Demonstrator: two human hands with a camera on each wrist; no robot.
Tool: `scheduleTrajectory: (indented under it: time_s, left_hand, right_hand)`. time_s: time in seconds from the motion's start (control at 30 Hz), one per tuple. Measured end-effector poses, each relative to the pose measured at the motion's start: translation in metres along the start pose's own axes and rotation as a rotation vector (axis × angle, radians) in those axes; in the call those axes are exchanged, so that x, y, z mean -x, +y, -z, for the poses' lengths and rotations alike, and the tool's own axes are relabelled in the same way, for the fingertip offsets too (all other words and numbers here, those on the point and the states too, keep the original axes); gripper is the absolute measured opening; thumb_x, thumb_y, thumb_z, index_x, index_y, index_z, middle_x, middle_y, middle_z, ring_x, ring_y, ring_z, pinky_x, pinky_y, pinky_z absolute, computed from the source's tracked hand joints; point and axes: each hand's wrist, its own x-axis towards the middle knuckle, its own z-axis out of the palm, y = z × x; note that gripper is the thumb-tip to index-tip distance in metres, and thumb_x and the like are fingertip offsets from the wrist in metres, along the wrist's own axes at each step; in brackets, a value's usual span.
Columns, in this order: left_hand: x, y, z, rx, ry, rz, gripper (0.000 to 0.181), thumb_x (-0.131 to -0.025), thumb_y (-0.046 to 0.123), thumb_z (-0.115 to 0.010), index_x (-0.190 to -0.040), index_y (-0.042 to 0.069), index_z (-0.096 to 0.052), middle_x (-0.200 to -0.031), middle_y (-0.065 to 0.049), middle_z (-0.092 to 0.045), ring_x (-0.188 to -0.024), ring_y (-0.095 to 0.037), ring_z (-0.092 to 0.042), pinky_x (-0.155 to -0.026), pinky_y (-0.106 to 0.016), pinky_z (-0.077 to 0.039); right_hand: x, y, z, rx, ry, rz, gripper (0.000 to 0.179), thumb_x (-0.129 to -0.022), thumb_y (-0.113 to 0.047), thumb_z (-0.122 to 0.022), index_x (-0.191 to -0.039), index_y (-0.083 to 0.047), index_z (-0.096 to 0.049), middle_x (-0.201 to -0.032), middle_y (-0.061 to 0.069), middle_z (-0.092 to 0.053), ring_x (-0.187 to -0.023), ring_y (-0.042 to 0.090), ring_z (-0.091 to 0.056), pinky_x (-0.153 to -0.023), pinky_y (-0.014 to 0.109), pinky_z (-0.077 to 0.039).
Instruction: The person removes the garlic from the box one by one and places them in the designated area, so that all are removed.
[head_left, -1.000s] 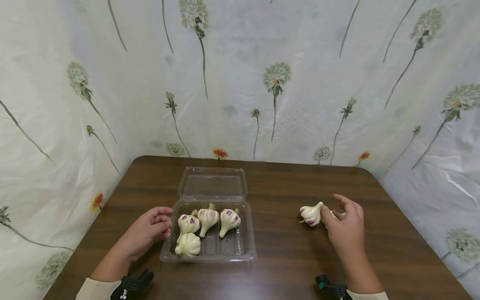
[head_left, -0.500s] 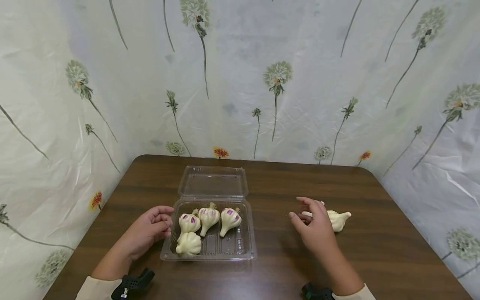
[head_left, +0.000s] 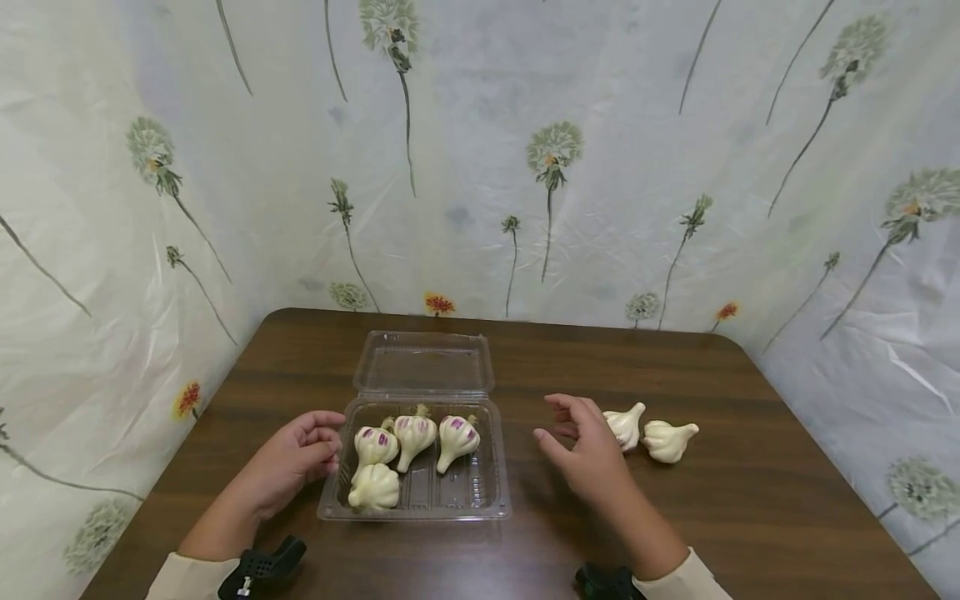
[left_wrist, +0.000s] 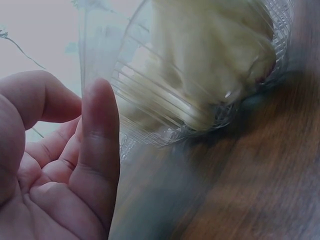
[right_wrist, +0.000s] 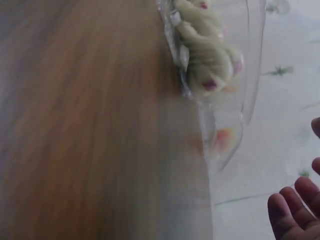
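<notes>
A clear plastic container (head_left: 491, 492) stands on the table with its lid (head_left: 423, 362) folded back. Inside are several garlic bulbs, some marked purple, such as the rightmost bulb (head_left: 457, 442); a paler bulb (head_left: 375, 487) sits at the front left. My left hand (head_left: 296, 458) pinches the container's left edge, its thumb (left_wrist: 100, 135) against the plastic. My right hand (head_left: 588, 458), holding nothing, hovers between the container and two loose garlic bulbs. It partly covers the nearer loose bulb (head_left: 627, 423); the other bulb (head_left: 667, 440) lies fully in sight, stem pointing right.
The brown wooden table (head_left: 750, 500) reaches back to a wall sheet (head_left: 465, 167) printed with dandelions. More of this sheet hangs at both sides. A black wrist mount shows on each cuff.
My right hand has moved left, off the right loose bulb and past the other one, toward the container, leaving both on the table. My left hand stays at the container's edge.
</notes>
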Motion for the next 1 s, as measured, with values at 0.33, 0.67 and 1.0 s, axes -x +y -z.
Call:
scheduleTrajectory:
  time_s: [0.33,0.67,1.0]
  left_hand:
    - [0.000,0.000,0.000,0.003,-0.010,-0.001,0.046,-0.105,0.001,-0.055,-0.146,-0.007,-0.036,-0.101,-0.001,-0.060,-0.086,-0.012,-0.065,-0.080,-0.025,-0.061]
    - [0.001,0.000,0.000,0.002,-0.009,0.005,0.047,-0.106,0.003,-0.056,-0.147,-0.007,-0.036,-0.101,-0.002,-0.060,-0.086,-0.013,-0.065,-0.081,-0.026,-0.061]
    - [0.000,0.001,0.001,-0.007,-0.004,0.007,0.047,-0.106,0.003,-0.055,-0.148,-0.007,-0.035,-0.101,-0.002,-0.059,-0.086,-0.013,-0.065,-0.081,-0.026,-0.061]
  right_hand:
    - [-0.008,-0.014,-0.018,0.018,-0.056,0.053,0.048,-0.093,-0.017,-0.080,-0.137,-0.011,-0.061,-0.124,0.008,-0.059,-0.116,0.028,-0.061,-0.101,0.042,-0.058]
    - [-0.012,-0.039,-0.033,0.008,-0.124,0.075,0.050,-0.092,-0.017,-0.081,-0.138,-0.009,-0.062,-0.127,0.012,-0.059,-0.118,0.027,-0.060,-0.104,0.044,-0.056]
    - [-0.017,-0.051,-0.049,-0.018,-0.191,0.097,0.052,-0.092,-0.018,-0.081,-0.139,-0.007,-0.061,-0.131,0.012,-0.058,-0.121,0.027,-0.060,-0.106,0.044,-0.055]
